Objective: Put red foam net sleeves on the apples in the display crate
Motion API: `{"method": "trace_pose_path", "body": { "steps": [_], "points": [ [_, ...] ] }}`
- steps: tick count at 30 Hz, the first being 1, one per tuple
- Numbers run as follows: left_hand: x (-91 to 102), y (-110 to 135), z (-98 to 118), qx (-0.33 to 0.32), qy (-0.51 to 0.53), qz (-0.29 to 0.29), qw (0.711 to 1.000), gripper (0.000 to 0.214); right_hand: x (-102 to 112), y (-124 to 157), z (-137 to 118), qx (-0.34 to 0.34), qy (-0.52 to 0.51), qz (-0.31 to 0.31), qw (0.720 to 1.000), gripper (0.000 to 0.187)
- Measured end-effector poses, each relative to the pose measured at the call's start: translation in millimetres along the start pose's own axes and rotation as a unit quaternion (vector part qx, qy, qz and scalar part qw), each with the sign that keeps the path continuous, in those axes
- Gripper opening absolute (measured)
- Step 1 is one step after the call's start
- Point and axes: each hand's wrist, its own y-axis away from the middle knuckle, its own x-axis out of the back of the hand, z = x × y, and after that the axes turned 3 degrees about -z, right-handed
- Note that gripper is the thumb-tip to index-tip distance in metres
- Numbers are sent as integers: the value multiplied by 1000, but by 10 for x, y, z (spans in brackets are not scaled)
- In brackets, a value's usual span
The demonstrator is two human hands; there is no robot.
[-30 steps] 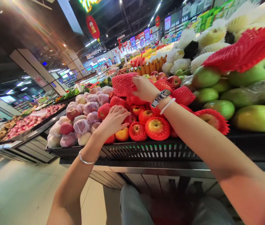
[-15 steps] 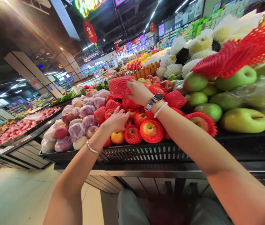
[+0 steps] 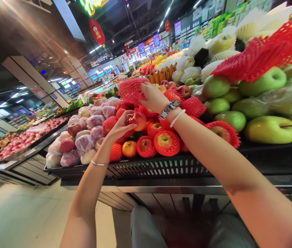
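My left hand (image 3: 120, 126) is closed round a bare red apple (image 3: 137, 120), lifted just above the pile of apples in red foam nets (image 3: 164, 142). My right hand (image 3: 153, 98), with a watch and a bead bracelet on its wrist, pinches an empty red foam net (image 3: 130, 90) and holds it up over the same pile, just above the apple. A bare orange-red apple (image 3: 129, 148) lies at the front of the pile, under my left hand.
The fruit lies on a black slotted display shelf (image 3: 161, 167). Plastic-wrapped pinkish apples (image 3: 89, 128) fill the left part, green apples (image 3: 271, 129) the right. More produce stands run back along the aisle. Tiled floor lies at the lower left.
My left hand has picked a bare red apple out of the pile and raised it toward the net. My right hand has lifted the red foam net slightly.
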Motion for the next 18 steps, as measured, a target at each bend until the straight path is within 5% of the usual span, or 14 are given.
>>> {"method": "trace_pose_path", "body": {
  "steps": [8, 14, 18],
  "points": [
    [-267, -144, -11, 49, 185, 150, 970, 48, 36, 3, -27, -25, 1, 27, 999, 25],
    [216, -434, 351, 5, 211, 227, 951, 58, 99, -134, 167, -73, -126, 181, 973, 29],
    [531, -764, 338, -38, 145, 251, 956, 74, 89, -180, 286, -92, -221, 224, 945, 30]
  ]
}}
